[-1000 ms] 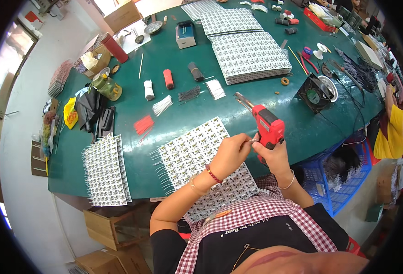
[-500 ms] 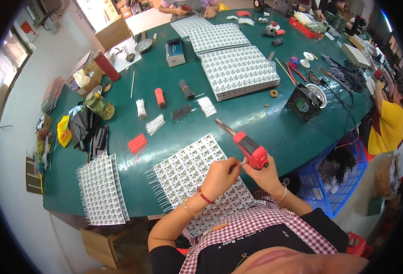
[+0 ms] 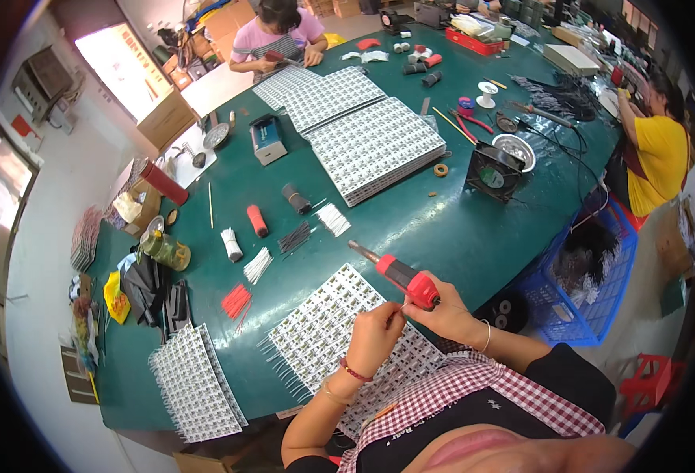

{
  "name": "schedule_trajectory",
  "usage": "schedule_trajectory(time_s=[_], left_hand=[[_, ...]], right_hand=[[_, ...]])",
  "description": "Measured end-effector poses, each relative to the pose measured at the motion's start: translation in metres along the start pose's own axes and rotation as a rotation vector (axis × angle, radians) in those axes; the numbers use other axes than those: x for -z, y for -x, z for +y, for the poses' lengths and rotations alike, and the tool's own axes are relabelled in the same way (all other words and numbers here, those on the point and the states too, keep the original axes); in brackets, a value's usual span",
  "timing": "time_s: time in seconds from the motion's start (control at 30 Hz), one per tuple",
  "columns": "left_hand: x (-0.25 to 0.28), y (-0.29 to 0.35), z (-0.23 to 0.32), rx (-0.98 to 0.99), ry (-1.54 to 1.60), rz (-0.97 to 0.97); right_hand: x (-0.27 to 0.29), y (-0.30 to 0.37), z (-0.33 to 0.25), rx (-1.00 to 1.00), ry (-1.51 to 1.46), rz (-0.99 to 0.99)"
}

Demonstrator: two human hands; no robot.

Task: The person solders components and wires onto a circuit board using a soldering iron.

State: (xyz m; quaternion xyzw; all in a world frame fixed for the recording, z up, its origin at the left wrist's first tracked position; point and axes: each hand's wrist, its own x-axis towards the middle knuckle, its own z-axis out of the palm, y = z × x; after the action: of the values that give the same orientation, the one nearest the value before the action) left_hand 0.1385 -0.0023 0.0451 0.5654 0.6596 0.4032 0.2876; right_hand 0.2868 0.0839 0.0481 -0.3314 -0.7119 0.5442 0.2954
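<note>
My right hand (image 3: 447, 314) is closed round a red and black hand tool with a metal nozzle (image 3: 404, 279), which looks like a heat gun. Its nozzle points forward and left, over the table. Close against it, my left hand (image 3: 374, 337) has thumb and fingers pinched together; what they hold is too small to make out. Under my hands lies a white panel of small circuit boards (image 3: 320, 315), with thin pale wires sticking out along its left edge. Its near part reaches to my checked apron (image 3: 434, 386).
Cut sleeves lie ahead in red (image 3: 236, 300), white (image 3: 334, 219) and black (image 3: 294, 236) piles. Stacked board panels (image 3: 379, 146) stand farther off, a black fan (image 3: 492, 171) to the right. More panels (image 3: 194, 382) lie left. Co-workers sit at the far side and right.
The view has shifted, bringing more of the far co-worker into sight. My hands stay close together, the right one still on the red tool.
</note>
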Motion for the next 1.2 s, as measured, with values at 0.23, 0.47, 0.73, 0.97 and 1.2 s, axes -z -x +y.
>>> schedule_trajectory(time_s=[0.23,0.47,0.73,0.97,1.2], left_hand=[[-0.003,0.017,-0.004,-0.095,-0.247,0.062],[-0.005,0.019,-0.007,-0.067,-0.084,-0.032],[-0.003,0.012,-0.005,0.030,0.060,-0.047],[-0.004,0.018,0.003,0.070,0.030,-0.044],[-0.007,0.023,0.000,-0.050,-0.068,-0.007]], right_hand=[[-0.006,0.007,0.001,0.148,0.043,0.032],[-0.003,0.014,0.001,0.033,0.077,0.018],[0.002,0.009,-0.001,0.050,0.039,0.026],[0.002,0.014,0.003,0.011,-0.028,-0.057],[0.001,0.017,0.001,0.073,0.027,-0.042]])
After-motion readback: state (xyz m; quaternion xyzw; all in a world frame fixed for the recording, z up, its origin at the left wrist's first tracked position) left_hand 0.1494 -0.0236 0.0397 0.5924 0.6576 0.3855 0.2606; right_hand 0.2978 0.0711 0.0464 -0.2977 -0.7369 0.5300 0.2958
